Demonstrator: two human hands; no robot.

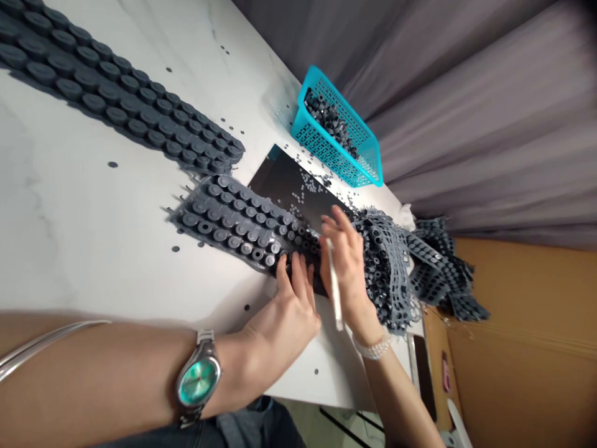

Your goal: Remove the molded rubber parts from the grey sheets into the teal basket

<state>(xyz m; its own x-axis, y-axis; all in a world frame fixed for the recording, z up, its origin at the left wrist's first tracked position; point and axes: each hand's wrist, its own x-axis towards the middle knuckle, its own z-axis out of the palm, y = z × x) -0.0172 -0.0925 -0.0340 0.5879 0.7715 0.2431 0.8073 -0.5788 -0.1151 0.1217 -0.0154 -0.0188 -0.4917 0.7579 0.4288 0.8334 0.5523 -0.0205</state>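
A dark rubber strip point(228, 211) with rows of round studs lies on the white table. My left hand point(289, 317), on the arm with the green-faced watch, rests its spread fingertips on the strip's studs. My right hand point(345, 267) is closed around a thin white tool point(334, 286) above the strip's right end. Under the strip is a black sheet point(284, 180) scattered with small grey discs. Close beyond my right hand lies a pile of black rubber parts point(377, 267), partly covered by grey perforated netting point(396, 267).
A turquoise basket point(326, 146) of small black parts stands at the back. Another studded strip point(116, 93) runs to the upper left. More strips point(443, 267) heap by a cardboard box point(527, 323). A grey curtain point(466, 112) hangs behind.
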